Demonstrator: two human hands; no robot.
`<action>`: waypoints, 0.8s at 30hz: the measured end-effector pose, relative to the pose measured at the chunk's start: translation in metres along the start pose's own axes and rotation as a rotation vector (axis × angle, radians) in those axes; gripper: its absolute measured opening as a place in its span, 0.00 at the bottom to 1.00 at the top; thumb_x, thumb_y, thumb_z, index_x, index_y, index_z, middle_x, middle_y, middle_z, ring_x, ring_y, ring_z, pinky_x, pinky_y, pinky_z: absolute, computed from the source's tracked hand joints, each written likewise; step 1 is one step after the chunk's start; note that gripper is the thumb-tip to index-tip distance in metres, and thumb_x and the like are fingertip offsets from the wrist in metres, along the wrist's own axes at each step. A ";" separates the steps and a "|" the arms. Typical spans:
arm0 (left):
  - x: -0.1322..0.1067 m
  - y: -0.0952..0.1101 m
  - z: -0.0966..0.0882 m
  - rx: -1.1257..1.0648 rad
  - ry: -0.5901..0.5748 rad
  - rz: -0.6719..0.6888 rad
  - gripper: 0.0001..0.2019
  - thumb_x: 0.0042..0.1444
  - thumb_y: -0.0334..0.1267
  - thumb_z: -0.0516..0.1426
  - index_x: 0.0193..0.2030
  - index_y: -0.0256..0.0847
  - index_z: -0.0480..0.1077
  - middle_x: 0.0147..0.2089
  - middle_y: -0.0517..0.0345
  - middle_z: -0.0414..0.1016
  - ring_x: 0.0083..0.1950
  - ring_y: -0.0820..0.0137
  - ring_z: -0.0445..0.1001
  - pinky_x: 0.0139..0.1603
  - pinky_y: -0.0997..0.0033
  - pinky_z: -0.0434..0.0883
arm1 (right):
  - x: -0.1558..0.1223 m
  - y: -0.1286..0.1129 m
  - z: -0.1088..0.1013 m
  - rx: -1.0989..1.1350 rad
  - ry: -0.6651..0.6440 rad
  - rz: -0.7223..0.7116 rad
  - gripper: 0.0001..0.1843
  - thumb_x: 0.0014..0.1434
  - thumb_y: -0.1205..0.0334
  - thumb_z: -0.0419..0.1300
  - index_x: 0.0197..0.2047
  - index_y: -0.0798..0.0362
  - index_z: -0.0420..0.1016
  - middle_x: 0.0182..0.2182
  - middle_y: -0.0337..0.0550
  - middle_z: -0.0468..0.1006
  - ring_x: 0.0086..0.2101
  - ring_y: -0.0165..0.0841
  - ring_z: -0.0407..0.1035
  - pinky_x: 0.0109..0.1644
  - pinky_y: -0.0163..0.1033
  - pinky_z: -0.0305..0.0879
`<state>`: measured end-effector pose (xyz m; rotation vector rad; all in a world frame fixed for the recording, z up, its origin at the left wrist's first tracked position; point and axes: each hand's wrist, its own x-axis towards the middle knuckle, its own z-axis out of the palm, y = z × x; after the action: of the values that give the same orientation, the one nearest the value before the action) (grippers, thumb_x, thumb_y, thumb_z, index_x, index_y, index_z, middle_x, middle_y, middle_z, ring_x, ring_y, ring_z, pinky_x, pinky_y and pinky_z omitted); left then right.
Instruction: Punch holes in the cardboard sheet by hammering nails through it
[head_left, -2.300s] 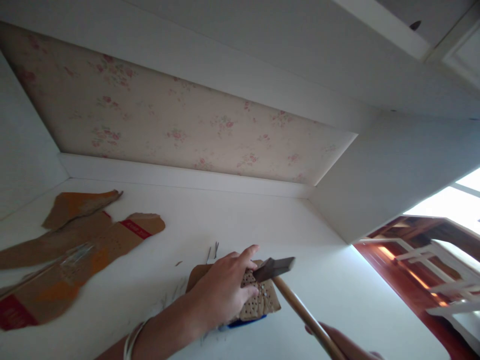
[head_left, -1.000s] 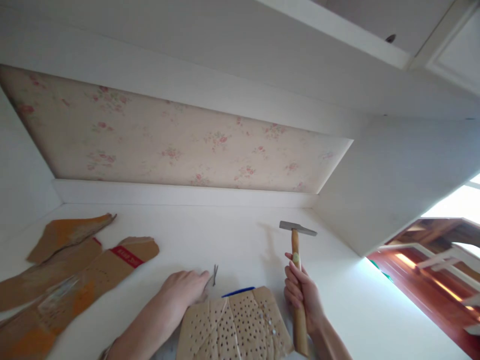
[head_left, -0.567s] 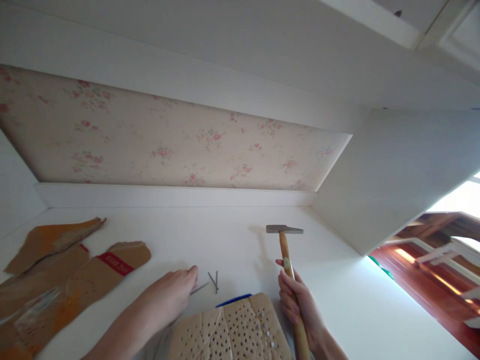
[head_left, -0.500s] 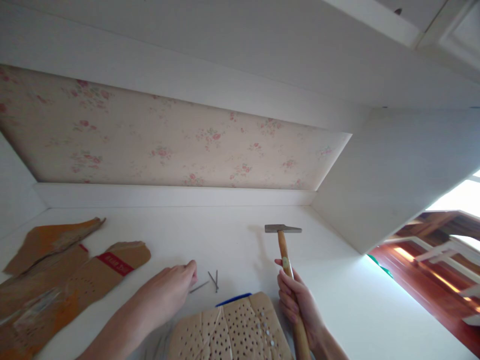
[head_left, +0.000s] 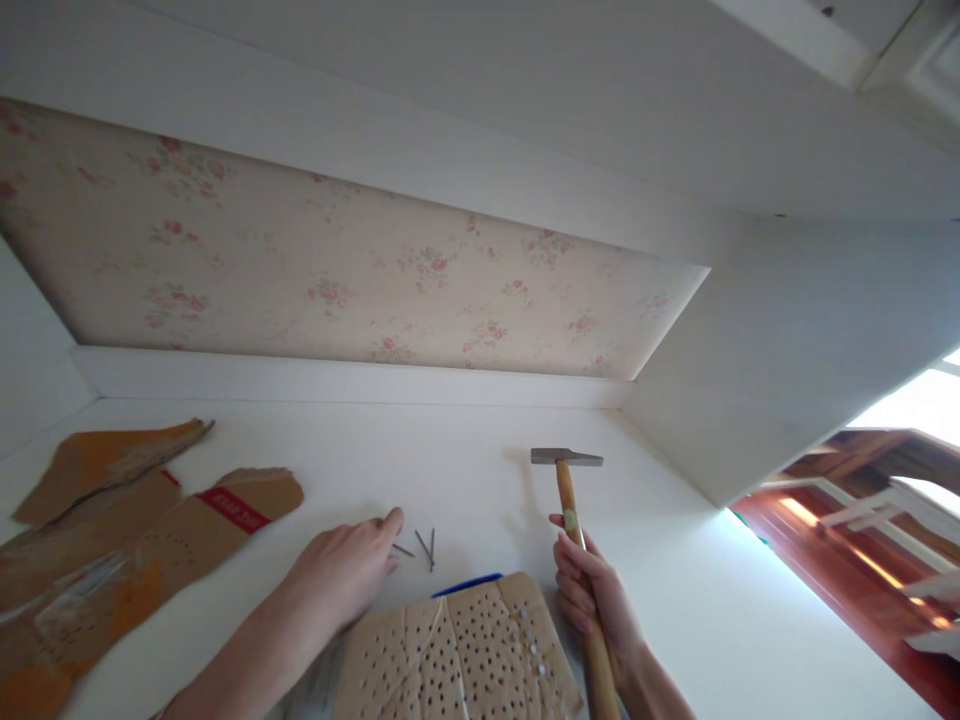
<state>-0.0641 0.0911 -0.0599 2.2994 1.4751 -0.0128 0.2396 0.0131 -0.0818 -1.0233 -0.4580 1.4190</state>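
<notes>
My right hand (head_left: 596,595) is wrapped round the wooden handle of a hammer (head_left: 566,490), its metal head held upward above the white surface. On the left, my left hand (head_left: 356,560) has its fingers at one end of a nail (head_left: 404,551), which sticks out to the right from between them. Two more nails (head_left: 427,548) lie crossed in a V just beyond. In front of me is a cardboard-covered block (head_left: 457,650) full of small holes, with several nail heads (head_left: 533,650) showing along its right side. A blue edge (head_left: 469,585) shows behind it.
Torn cardboard pieces (head_left: 165,530) with a red printed band lie at the left on the white surface (head_left: 465,470). A white side panel (head_left: 720,370) rises at the right, and an overhead panel (head_left: 420,110) hangs above the floral wall (head_left: 360,270).
My left hand has moved slightly up and right onto the nail, which has turned to a different angle. My right hand keeps the hammer in nearly the same place.
</notes>
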 end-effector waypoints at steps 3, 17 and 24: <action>-0.001 -0.003 -0.006 0.062 0.023 0.077 0.14 0.58 0.33 0.52 0.51 0.45 0.68 0.50 0.50 0.75 0.48 0.57 0.77 0.43 0.63 0.68 | 0.000 0.000 0.001 0.002 0.005 0.004 0.20 0.56 0.56 0.68 0.50 0.49 0.71 0.18 0.22 0.60 0.11 0.16 0.42 0.07 0.21 0.48; -0.019 0.022 -0.042 -0.186 0.330 0.233 0.12 0.66 0.32 0.44 0.39 0.42 0.68 0.37 0.57 0.75 0.37 0.68 0.73 0.40 0.68 0.65 | 0.004 0.000 -0.002 0.047 -0.014 0.024 0.18 0.54 0.59 0.69 0.47 0.50 0.71 0.18 0.22 0.60 0.10 0.16 0.44 0.07 0.21 0.46; -0.058 0.084 -0.041 -0.416 0.289 0.521 0.12 0.68 0.35 0.48 0.38 0.45 0.72 0.36 0.59 0.77 0.37 0.71 0.75 0.40 0.72 0.69 | 0.005 0.000 -0.003 0.065 -0.018 0.033 0.16 0.55 0.60 0.68 0.46 0.51 0.72 0.18 0.22 0.61 0.09 0.16 0.45 0.07 0.21 0.46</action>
<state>-0.0254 0.0246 0.0183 2.3122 0.8399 0.7273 0.2427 0.0169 -0.0846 -0.9706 -0.4074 1.4640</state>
